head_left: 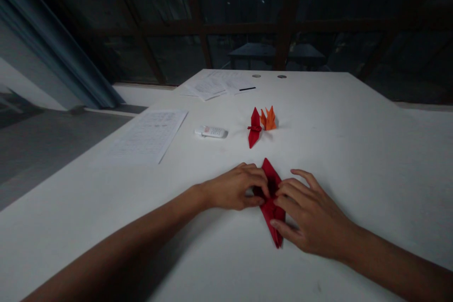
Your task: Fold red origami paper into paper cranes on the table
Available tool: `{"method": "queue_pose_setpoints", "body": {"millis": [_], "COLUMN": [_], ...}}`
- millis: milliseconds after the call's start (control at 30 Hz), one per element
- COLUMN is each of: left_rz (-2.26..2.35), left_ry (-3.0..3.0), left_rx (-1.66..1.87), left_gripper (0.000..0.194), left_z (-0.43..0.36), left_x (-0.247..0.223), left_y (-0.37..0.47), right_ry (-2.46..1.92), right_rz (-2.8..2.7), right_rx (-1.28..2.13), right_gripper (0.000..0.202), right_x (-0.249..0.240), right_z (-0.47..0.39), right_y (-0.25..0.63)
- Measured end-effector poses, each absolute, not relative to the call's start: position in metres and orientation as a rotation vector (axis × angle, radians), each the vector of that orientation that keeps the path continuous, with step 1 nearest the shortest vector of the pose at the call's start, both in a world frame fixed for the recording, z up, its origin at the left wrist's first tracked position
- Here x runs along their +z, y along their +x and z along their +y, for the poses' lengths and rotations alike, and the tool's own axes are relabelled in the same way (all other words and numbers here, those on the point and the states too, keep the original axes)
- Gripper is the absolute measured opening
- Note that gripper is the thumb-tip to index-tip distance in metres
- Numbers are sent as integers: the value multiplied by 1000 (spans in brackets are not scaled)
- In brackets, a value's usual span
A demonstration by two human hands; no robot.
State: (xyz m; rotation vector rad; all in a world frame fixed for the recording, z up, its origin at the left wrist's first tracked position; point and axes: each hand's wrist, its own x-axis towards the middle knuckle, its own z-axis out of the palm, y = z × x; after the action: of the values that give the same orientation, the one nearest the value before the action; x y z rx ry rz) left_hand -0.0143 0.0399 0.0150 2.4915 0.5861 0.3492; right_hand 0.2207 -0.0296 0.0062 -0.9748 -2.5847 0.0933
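A partly folded piece of red origami paper (273, 238) lies on the white table, long and pointed at both ends, slanting away from me. My left hand (240, 188) grips its left edge, with thumb and fingers bent around the paper near the middle. From the right, my right hand (311, 214) presses on the paper, its thumb low on the fold and its fingertips at the centre; the little finger sticks out. The fingertips partly hide the middle folds. Beyond my hands stand a red paper crane (254, 128) and an orange paper crane (269, 119), side by side.
A white bottle-shaped item (211, 132) with printing lies left of the cranes. Printed sheets (148, 134) rest at the table's left edge, and more papers (212, 84) with a dark pen (247, 88) lie at the back. Two round grommets (281, 76) sit near the far edge, before dark windows.
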Motion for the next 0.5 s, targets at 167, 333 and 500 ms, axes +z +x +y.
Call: {"method": "queue_pose_setpoints", "body": {"millis": [167, 333, 500], "left_rz": [634, 696, 698], "left_ry": [2557, 2583, 2556], "left_rx": [310, 307, 308], "left_gripper": [23, 32, 27], "left_z": [31, 25, 27], "left_x": [19, 19, 19], "left_y": [-12, -10, -9], "right_ry": [-1065, -1155, -1136], "right_rz": [-2629, -2593, -2619], "right_rx": [56, 116, 132], "right_gripper": [27, 30, 40], "right_x": [6, 8, 9], "right_z": [-39, -44, -48], "right_y": [215, 212, 214]}}
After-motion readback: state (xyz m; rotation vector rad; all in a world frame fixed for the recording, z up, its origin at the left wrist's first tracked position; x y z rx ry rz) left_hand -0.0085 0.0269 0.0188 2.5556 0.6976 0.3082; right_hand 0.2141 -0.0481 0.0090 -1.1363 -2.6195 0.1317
